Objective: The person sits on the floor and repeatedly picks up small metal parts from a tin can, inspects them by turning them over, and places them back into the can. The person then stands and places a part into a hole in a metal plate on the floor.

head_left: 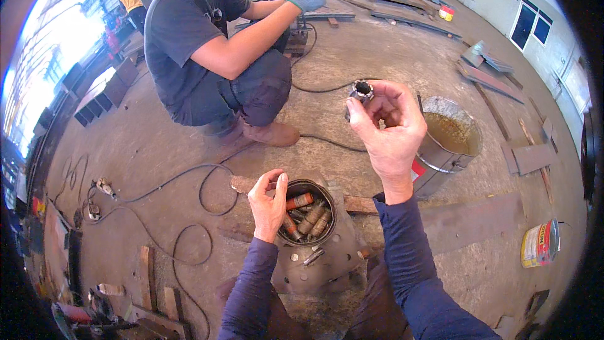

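- Right hand pinches a cutter, toothed end up, long axis tilted.
- Left hand, half-curled beside the tin, sits below and left of the cutter, well apart; whether it grips anything cannot be told.

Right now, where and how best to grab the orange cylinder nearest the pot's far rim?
Likely the middle of the orange cylinder, from above, thumb and fingers across its width: it lies on its side inside the pot, whose wall blocks coming in level. Left hand is closest.
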`<state>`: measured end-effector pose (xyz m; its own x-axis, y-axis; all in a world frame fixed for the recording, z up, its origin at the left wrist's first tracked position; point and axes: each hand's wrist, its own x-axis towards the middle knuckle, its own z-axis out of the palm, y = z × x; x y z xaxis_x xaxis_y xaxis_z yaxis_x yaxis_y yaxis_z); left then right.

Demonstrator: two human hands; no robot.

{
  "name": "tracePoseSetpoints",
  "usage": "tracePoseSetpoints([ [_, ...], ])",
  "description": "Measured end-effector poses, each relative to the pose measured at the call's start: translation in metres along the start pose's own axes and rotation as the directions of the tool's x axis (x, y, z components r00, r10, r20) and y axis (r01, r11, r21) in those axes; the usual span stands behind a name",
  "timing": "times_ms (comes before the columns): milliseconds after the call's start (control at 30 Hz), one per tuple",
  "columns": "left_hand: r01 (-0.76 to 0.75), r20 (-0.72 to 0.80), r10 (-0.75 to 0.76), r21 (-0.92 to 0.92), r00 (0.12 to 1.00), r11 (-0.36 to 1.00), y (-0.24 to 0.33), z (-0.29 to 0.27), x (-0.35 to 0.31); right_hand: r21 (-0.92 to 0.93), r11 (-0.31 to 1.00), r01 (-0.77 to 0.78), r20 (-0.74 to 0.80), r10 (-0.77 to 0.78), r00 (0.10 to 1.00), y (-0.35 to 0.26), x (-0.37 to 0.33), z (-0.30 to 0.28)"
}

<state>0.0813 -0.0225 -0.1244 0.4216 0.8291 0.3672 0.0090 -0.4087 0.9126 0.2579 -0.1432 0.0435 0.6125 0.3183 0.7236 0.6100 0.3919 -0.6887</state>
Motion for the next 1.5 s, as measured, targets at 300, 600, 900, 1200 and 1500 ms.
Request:
tracePoseSetpoints([
  [300,-0.036,-0.027,0.036,0.004,0.999,0.999,-0.001,0.0,0.0,-0.072,0.996,-0.055,-0.129,0.046,0.991,-0.008,0.004,0.0],
  [600,-0.071,-0.022,0.074,0.109,0.997,0.992,0.007,-0.008,-0.004,-0.147,0.988,-0.048,-0.197,0.018,0.98,-0.015,0.004,0.002],
  [900,-0.079,-0.041,0.081,0.048,0.996,0.996,-0.003,-0.01,-0.004,-0.168,0.984,-0.063,-0.221,0.025,0.975,-0.022,0.004,-0.002],
  [1200,-0.056,-0.059,0.062,0.102,0.996,0.993,0.0,-0.018,-0.004,-0.113,0.992,-0.051,-0.218,0.026,0.976,-0.023,0.003,0.003],
  [1500,-0.045,-0.074,0.052,0.092,0.996,0.995,-0.005,-0.02,-0.003,-0.125,0.992,-0.023,-0.179,0.0,0.984,-0.026,-0.002,0.011],
])
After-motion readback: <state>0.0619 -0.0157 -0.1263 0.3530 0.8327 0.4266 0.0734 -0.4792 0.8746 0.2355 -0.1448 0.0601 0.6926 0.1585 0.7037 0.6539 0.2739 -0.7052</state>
